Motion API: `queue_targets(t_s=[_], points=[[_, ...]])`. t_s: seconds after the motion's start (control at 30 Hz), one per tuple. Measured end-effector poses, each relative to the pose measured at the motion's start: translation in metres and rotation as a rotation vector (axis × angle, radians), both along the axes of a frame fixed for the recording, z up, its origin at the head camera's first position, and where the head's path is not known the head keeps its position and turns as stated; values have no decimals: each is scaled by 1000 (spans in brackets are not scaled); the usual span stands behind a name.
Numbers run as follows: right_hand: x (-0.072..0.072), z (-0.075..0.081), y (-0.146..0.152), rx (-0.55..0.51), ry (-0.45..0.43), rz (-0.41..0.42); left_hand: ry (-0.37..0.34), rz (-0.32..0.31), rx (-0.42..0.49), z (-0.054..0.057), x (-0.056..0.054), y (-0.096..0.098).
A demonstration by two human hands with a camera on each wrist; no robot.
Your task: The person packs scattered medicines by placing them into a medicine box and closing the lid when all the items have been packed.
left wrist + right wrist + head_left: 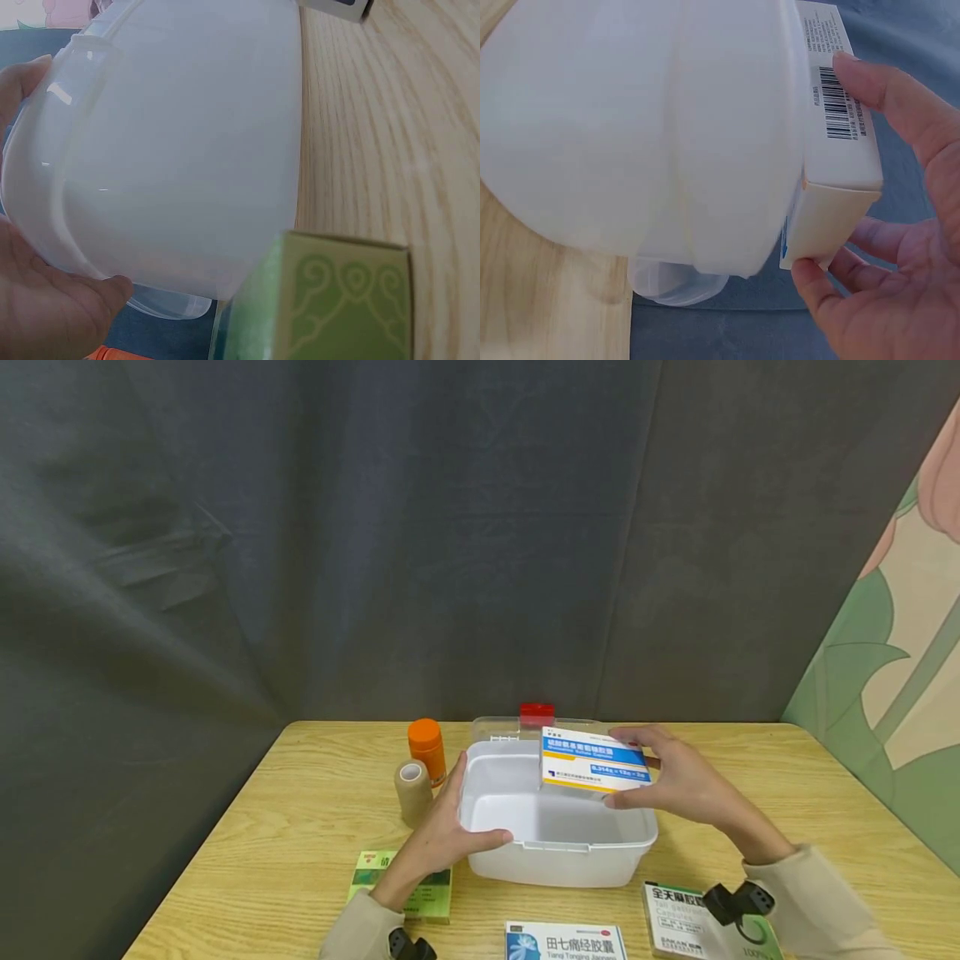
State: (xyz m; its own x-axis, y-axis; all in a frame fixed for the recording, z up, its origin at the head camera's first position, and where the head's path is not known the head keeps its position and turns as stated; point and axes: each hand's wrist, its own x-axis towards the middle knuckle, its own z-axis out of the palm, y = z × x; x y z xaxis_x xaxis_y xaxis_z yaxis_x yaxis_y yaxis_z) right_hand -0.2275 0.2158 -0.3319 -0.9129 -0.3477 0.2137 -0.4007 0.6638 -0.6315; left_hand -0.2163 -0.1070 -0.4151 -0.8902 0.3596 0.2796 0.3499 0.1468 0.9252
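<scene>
A white plastic storage box [558, 862] stands lidless on the wooden table, its inside partly visible. My left hand [442, 827] holds its near left corner, thumb along the front rim and fingers along the left side. In the left wrist view, that hand's fingers [112, 292] touch the box's wall near the rim. My right hand [678, 777] grips a white, blue and orange medicine box [592, 762] at its right end, tilted over the storage box's far right part. The right wrist view shows the medicine box's barcode side [840, 112] between thumb and fingers.
A clear lid with a red latch [537, 714] lies behind. To the left are an orange-capped bottle [426, 745] and a beige bandage roll [413, 793]. Nearer lie a green box [431, 897], a white-and-blue medicine box [566, 942] and a white-and-green capsule box [678, 922]. Behind hangs a dark curtain [450, 543].
</scene>
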Motion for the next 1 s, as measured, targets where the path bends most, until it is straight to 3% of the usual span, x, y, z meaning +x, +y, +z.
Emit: queue_targets(t_s=[0.4, 0.83, 1.0], points=[[-3, -4, -19, 88, 18, 68, -4, 62, -67, 4, 4, -2], [-11, -14, -35, 174, 40, 140, -6, 28, -17, 3, 4, -2], [-12, -14, -42, 270, 16, 133, -5, 40, -30, 4, 5, -1]])
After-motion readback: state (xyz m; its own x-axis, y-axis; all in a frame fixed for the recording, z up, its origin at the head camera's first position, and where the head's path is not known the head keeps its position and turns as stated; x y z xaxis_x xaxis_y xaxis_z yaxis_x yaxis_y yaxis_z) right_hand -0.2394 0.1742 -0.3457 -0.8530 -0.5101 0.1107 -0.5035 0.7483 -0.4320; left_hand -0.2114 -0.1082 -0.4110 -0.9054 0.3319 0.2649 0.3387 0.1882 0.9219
